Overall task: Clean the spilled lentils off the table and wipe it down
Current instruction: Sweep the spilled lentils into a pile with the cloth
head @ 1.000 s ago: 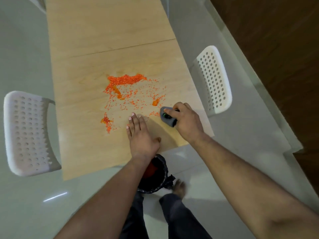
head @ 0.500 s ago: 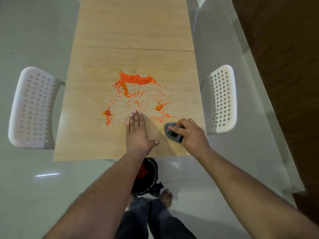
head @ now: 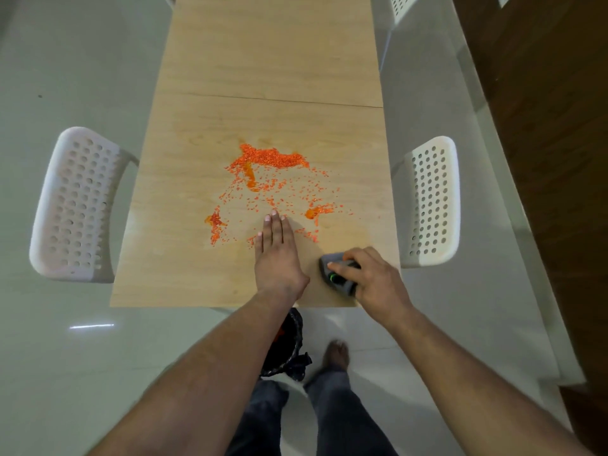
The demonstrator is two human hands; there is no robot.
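White perforated chairs [head: 77,205] flank pale glossy floor [head: 82,77], dark wooden wall [head: 543,126].

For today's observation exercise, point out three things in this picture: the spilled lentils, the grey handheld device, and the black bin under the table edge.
spilled lentils [head: 273,158], head view, on the dense heap at the far edge.
grey handheld device [head: 340,278], head view, beside its green ring.
black bin [head: 289,350], head view, on its bag-lined rim.

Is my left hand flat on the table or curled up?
Flat: left hand lies palm-down, fingers straight, on the table.

Head camera looks steeply down, seemingly close, at table [head: 269,60].
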